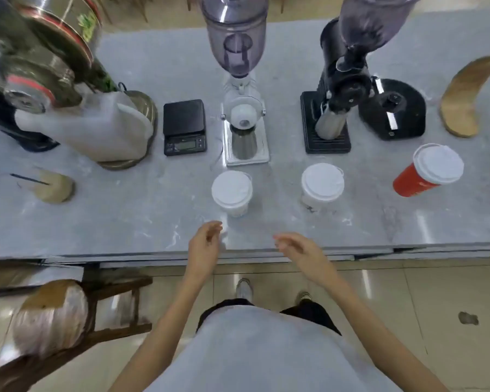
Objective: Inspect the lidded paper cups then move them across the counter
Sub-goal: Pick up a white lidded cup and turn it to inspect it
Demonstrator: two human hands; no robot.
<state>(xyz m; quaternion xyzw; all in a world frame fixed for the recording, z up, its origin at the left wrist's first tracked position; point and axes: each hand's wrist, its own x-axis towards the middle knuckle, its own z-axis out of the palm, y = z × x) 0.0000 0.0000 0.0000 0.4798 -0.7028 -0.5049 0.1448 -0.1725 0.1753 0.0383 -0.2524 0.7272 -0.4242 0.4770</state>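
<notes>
Broadly, a grey marbled surface (111,219) fills the upper half of the head view, its near edge running across the middle. At far left large metal canisters (40,52) lean in, blurred and cut off by the frame, with a milky plastic jug (91,131) in front of them. A white grinder (242,108) with a clear hopper stands at centre, a black grinder (340,94) to its right, each with a steel cup under the spout. A black scale (185,127) sits left of the white grinder; its display is too blurred to read.

Three lidded paper cups stand in a row nearer the edge, well apart: a white cup (232,192) in front of the white grinder, a second white cup (322,186) with a small dark mark I cannot read, and a taller red cup (427,171) at right, its print illegible.

Both hands hover above the near edge, touching nothing: the left hand (205,240) loosely curled just below the first cup, the right hand (297,246) half open, fingers relaxed.
</notes>
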